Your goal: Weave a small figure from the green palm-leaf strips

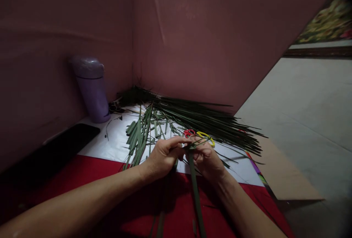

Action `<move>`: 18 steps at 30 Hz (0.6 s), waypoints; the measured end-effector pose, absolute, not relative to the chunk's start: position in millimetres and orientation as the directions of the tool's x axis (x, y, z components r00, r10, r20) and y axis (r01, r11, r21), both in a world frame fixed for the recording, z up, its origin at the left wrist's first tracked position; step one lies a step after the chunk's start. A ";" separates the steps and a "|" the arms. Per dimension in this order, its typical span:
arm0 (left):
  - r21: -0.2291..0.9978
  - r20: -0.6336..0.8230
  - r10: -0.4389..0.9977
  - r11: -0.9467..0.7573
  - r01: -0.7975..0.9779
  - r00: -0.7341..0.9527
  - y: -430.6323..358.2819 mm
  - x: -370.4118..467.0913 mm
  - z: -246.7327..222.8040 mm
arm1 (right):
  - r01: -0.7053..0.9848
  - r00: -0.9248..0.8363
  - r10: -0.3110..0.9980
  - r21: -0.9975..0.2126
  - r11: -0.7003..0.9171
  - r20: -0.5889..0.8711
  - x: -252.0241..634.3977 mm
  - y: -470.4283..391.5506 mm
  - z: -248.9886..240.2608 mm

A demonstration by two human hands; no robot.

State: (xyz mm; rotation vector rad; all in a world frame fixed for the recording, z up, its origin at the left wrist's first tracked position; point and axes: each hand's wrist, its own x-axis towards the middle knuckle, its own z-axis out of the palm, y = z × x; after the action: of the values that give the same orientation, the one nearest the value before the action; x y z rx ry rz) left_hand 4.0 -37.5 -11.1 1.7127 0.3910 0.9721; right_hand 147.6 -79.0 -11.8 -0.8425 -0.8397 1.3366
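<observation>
My left hand [164, 156] and my right hand [206, 157] meet over the front of the white sheet [95, 146]. Both are closed on long green leaf strips [194, 190], whose ends hang down over the red cloth [110, 194]. Thin strip ends poke out between the fingertips; the exact crossing there is too small to tell. Just behind my right hand lie scissors with a red handle [189, 133] and a yellow handle [202, 134]. Short cut leaf pieces [132, 135] are scattered to the left of my hands.
A large bundle of long dark green leaves [209, 121] stretches across the back to the right. A purple tumbler [95, 95] stands at the back left, near a dark flat object [63, 146]. Pink panels [192, 40] rise behind. Tiled floor [310, 113] shows at the right.
</observation>
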 end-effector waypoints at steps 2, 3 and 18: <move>0.937 0.349 0.699 -0.276 -0.215 0.624 -37.7 5.6 -10.5 | -0.438 0.056 0.998 -0.899 -0.004 -0.031 146.1 -79.7 -9.7; 0.947 0.320 0.702 -0.235 -0.218 0.636 -37.8 6.3 -10.5 | -0.422 0.060 0.997 -0.906 -0.022 -0.052 145.2 -79.9 -9.0; 0.962 0.237 0.819 -0.123 -0.244 0.522 -31.3 7.3 -12.0 | -0.294 0.062 0.998 -0.955 0.027 0.009 136.1 -82.4 -12.5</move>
State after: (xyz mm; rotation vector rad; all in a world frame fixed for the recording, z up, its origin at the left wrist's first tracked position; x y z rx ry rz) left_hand 7.3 -31.3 -12.0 1.4125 0.5385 0.9874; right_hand 136.1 -82.4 -12.5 -1.0021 -0.9528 1.2794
